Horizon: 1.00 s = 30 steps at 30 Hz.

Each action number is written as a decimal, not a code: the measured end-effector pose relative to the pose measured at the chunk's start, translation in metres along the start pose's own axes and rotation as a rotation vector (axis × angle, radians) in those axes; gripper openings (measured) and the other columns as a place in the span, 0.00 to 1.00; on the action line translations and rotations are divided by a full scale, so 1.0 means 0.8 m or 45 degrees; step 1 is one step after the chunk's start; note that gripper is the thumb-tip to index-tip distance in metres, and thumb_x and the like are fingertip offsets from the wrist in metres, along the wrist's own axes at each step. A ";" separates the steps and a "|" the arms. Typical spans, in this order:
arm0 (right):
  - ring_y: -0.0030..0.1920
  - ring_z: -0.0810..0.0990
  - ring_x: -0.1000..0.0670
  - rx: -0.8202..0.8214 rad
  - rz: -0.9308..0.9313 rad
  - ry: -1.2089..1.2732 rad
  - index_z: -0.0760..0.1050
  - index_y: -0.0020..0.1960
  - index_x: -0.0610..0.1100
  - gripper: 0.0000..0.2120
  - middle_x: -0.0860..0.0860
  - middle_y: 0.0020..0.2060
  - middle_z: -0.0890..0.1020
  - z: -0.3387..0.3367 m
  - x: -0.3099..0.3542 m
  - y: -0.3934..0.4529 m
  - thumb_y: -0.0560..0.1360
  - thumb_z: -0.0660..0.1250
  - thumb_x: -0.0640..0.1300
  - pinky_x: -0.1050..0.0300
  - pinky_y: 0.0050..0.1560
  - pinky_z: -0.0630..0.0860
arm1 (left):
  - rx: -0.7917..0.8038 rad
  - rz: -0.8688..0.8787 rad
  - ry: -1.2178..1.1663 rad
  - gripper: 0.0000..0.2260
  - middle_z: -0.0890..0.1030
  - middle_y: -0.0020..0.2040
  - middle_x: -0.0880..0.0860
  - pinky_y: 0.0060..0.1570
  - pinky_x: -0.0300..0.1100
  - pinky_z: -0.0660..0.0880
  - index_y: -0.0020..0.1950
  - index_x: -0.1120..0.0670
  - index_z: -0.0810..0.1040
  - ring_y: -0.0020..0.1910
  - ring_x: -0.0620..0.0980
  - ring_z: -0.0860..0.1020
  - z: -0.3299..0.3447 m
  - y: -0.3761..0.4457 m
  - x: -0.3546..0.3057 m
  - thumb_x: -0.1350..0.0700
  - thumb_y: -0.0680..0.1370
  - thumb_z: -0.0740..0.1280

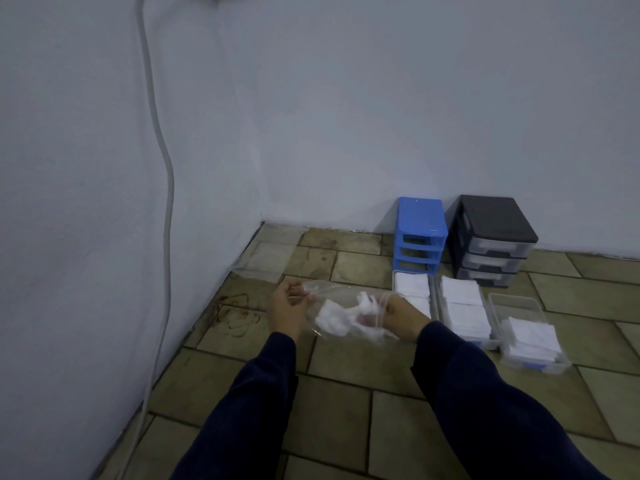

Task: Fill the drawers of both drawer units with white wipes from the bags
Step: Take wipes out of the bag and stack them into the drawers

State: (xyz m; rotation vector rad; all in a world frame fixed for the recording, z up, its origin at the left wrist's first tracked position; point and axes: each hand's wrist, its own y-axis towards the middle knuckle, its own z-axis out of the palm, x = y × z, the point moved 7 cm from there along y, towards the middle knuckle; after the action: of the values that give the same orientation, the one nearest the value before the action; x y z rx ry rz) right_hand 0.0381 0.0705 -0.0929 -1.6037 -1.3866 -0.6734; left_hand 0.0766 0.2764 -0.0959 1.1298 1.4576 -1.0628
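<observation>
Both arms in dark sleeves reach forward over the tiled floor (346, 368). The left hand (287, 306) pinches one end of a clear plastic bag (346, 317), and the right hand (403, 315) grips the other end – a few crumpled white wipes (332, 320) lie inside. Two drawer units stand against the wall: a blue unit (419, 233) and a black unit (493, 239). Before them on the floor – three clear drawers (462, 306) stacked with wipes

Single head-worn wide view, looking forward and down, close over both hands (289, 311), floor (346, 393) corner ahead
</observation>
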 end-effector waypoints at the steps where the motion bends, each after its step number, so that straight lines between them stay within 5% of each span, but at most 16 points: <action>1: 0.37 0.73 0.54 -0.004 -0.089 -0.014 0.75 0.47 0.40 0.05 0.52 0.37 0.75 -0.006 0.009 -0.008 0.74 0.69 0.40 0.67 0.36 0.69 | -0.031 -0.007 0.021 0.13 0.77 0.47 0.54 0.42 0.42 0.76 0.55 0.58 0.75 0.47 0.51 0.76 -0.003 0.000 0.004 0.67 0.73 0.69; 7: 0.47 0.77 0.45 -0.202 -0.275 0.173 0.74 0.50 0.41 0.08 0.43 0.47 0.79 -0.031 0.013 -0.005 0.73 0.70 0.40 0.52 0.49 0.75 | -0.220 -0.081 0.142 0.12 0.78 0.54 0.59 0.48 0.43 0.75 0.59 0.62 0.74 0.47 0.50 0.75 -0.019 -0.002 0.020 0.67 0.75 0.67; 13: 0.49 0.78 0.46 -0.276 -0.189 0.720 0.72 0.58 0.39 0.12 0.43 0.52 0.79 -0.050 0.010 -0.009 0.75 0.65 0.37 0.56 0.48 0.77 | -0.229 -0.088 0.320 0.16 0.75 0.60 0.60 0.54 0.44 0.71 0.66 0.62 0.69 0.55 0.55 0.75 -0.023 -0.001 0.022 0.64 0.78 0.63; 19: 0.47 0.79 0.49 -0.365 -0.247 0.901 0.73 0.54 0.42 0.10 0.46 0.49 0.80 -0.066 0.023 -0.016 0.74 0.65 0.33 0.61 0.43 0.79 | -0.116 0.089 0.499 0.21 0.71 0.66 0.60 0.64 0.44 0.67 0.69 0.61 0.67 0.63 0.56 0.71 -0.004 -0.004 0.007 0.67 0.77 0.63; 30: 0.40 0.81 0.55 -0.461 -0.360 1.371 0.74 0.50 0.42 0.07 0.49 0.45 0.80 -0.085 0.053 -0.029 0.75 0.62 0.32 0.64 0.37 0.78 | 0.078 0.155 0.394 0.18 0.77 0.55 0.56 0.51 0.42 0.75 0.61 0.61 0.74 0.50 0.52 0.75 0.017 -0.014 -0.003 0.75 0.74 0.59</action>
State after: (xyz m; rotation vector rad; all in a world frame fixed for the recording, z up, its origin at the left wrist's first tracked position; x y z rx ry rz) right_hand 0.0355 0.0312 -0.0192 -0.9691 -0.6769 -1.7110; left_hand 0.0685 0.2611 -0.0944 1.4577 1.5788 -0.8809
